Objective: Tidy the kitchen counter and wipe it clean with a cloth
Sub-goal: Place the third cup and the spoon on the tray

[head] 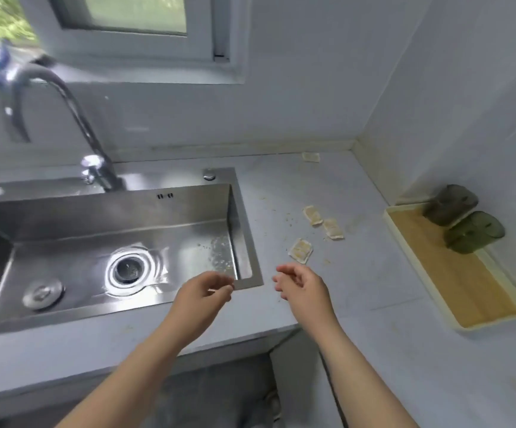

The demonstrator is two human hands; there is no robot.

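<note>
The pale grey counter carries crumbs and several small torn packets: one nearest my hands, two more behind it, and another by the back wall. My left hand hovers over the sink's front right corner with loosely curled fingers and holds nothing. My right hand hangs over the counter just in front of the nearest packet, fingers relaxed and empty. No cloth is in view.
A steel sink with a drain, a loose plug and a tall tap fills the left. A cream tray with a wooden base holds two overturned green glasses at right.
</note>
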